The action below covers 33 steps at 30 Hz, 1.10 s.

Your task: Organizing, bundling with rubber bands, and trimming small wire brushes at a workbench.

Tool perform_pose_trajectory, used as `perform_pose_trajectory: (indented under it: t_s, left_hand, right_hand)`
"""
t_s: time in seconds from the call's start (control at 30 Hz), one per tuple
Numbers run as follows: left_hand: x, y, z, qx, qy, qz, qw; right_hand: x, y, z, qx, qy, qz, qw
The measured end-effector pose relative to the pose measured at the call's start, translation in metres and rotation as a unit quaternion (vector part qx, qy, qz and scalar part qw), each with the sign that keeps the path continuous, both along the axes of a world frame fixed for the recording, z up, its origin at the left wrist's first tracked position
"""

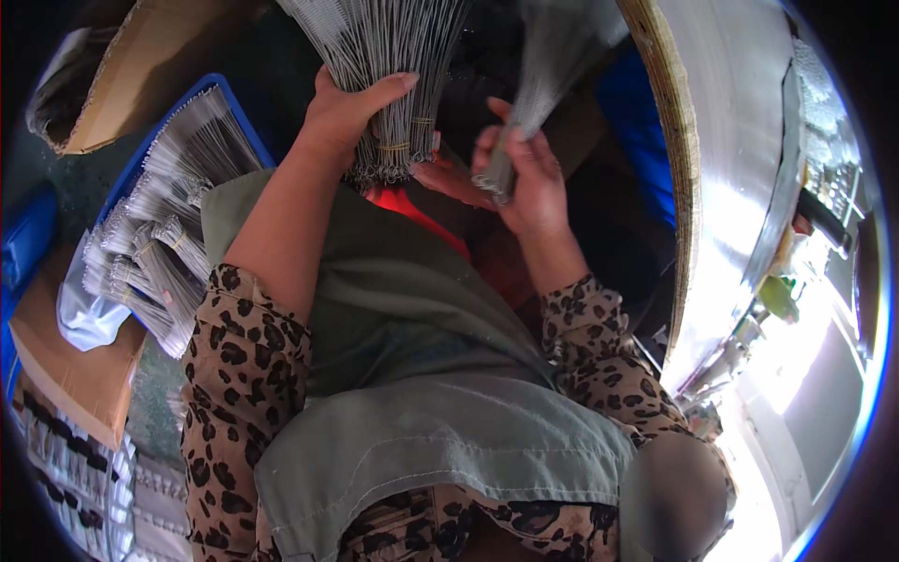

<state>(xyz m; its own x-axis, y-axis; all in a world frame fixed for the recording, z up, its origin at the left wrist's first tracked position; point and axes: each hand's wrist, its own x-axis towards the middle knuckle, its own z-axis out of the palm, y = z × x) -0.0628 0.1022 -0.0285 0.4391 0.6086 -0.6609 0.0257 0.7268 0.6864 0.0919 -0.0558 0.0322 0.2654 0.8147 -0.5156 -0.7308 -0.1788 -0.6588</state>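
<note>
My left hand [339,114] is wrapped round a thick bundle of thin grey metal wires [405,89], its thumb lying across the front. The wires fan out upward; small loops show at their lower ends, and a tan band circles them near the bottom. To the right, my right hand [536,183] grips a slimmer bundle of similar wires [548,80] near its lower end. That bundle's upper part is smeared by motion. The two bundles are apart.
A blue bin [217,82] at the left holds several banded wire bundles [169,248], with a white plastic bag [92,304] beside it. Cardboard [140,70] stands at the upper left. On the right, a worktop with a rough wooden edge [684,140] curves close to my right arm.
</note>
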Motion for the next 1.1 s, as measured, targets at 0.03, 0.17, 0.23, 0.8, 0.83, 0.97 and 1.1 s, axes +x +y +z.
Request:
perform_pose_trajectory:
  t_s: [0.03,0.17,0.23,0.8,0.83,0.97,1.1]
  left_hand:
    - [-0.001,-0.001,0.001,0.01,0.007,0.006,1.0]
    - [0.001,-0.001,0.005,0.048,0.004,0.01,0.999]
    - [-0.01,0.001,0.011,0.003,-0.064,0.063,0.996]
    - [-0.003,-0.008,0.035,0.112,0.075,-0.003,0.991]
    - [-0.009,-0.006,0.032,0.098,0.123,-0.007,0.988]
    - [-0.014,-0.004,0.048,0.038,0.076,0.042,0.995]
    - [-0.007,0.005,0.03,0.003,0.006,0.0,1.0]
  right_hand:
    - [-0.017,0.014,0.011,-0.062,-0.112,0.019,0.992]
    - [-0.059,0.051,-0.015,-0.076,-0.717,0.13,0.681]
    - [-0.071,0.063,-0.008,-0.116,-0.572,0.129,0.802]
    - [-0.082,0.058,-0.001,-0.035,-0.647,0.173,0.742]
    - [-0.074,0.055,-0.001,-0.027,-0.607,0.179,0.773]
    - [0.01,0.042,-0.059,-0.097,-0.343,0.092,0.93]
    - [0.129,-0.007,-0.231,-0.348,-0.393,0.166,0.835]
